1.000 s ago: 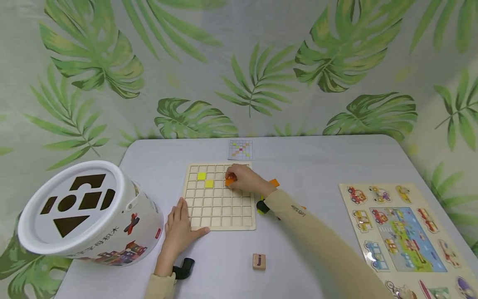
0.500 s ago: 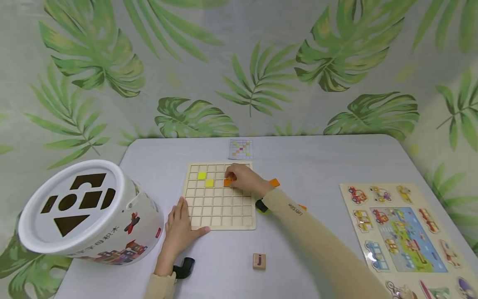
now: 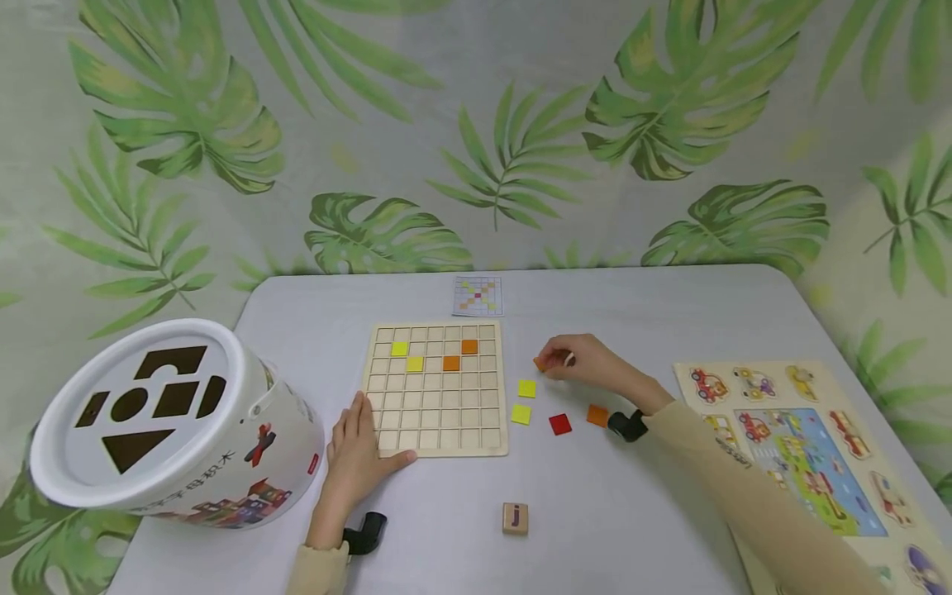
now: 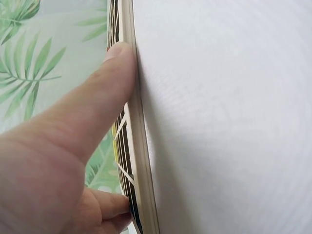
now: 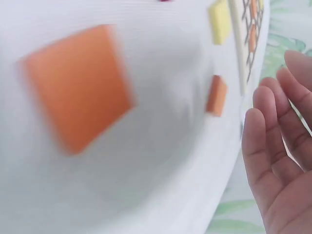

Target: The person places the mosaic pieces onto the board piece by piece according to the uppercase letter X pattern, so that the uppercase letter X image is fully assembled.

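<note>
A square wooden grid board (image 3: 439,413) lies on the table, bearing two yellow tiles (image 3: 415,364) and two orange tiles (image 3: 451,364) in its cells. My left hand (image 3: 355,454) rests at its lower left corner, fingers extended along the left side; in the left wrist view the thumb (image 4: 109,80) lies against the board's edge. Right of the board, my right hand (image 3: 591,364) is at a loose orange tile (image 3: 539,364). The right wrist view shows its fingers (image 5: 265,141) loosely bent, apart from that tile (image 5: 218,96).
Two loose yellow tiles (image 3: 527,388), a red tile (image 3: 560,424) and another orange tile (image 3: 597,415) lie nearby. A pattern card (image 3: 478,297) lies behind the board. A letter block (image 3: 516,519) is in front, a white bucket (image 3: 290,446) left, a picture puzzle (image 3: 692,397) right.
My right hand has left the orange tile in the board's cell and moved right to the loose orange tile. Two orange tiles now show on the board. My left hand stays put.
</note>
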{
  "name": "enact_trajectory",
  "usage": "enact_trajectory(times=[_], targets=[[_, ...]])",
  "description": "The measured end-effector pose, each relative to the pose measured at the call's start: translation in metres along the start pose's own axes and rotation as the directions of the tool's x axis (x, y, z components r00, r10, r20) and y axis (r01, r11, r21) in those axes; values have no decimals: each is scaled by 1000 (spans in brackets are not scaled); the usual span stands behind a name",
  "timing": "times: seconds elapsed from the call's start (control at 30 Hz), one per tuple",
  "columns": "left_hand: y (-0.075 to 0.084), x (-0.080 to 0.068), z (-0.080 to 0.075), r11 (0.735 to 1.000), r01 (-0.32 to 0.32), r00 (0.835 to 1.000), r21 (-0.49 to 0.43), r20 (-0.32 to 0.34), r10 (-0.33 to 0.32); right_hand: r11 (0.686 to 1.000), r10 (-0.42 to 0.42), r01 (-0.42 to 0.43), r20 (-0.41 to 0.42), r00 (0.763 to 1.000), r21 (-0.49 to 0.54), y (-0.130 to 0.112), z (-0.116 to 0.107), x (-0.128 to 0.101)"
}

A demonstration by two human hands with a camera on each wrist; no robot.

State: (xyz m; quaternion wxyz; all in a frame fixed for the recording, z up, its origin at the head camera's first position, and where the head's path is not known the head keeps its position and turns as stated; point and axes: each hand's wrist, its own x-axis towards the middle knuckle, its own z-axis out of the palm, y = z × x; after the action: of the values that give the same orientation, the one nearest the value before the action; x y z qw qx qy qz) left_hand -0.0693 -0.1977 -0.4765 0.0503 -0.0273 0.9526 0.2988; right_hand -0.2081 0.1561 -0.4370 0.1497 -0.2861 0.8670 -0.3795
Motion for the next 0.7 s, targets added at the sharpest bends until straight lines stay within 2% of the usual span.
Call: enact_trajectory(times=[0.2,0.33,0.5,0.7], targets=[[0,0,1,1000,-3,1000,-2,-1,3,999,10,-14,94,996,41,18,5,-37],[2,-1,0,1000,-7,1000,-7,-7,7,1000,-13,12,136,991,9,20,15,-49],[2,-1,0,1000,-7,1000,-10,-9,7,991,-70,84,128,989,-101,13,27,-52],[1,-1,0,1000,-7,1000,-10,-9,7,987,-49,65,112,993,-150,5,31,-46]])
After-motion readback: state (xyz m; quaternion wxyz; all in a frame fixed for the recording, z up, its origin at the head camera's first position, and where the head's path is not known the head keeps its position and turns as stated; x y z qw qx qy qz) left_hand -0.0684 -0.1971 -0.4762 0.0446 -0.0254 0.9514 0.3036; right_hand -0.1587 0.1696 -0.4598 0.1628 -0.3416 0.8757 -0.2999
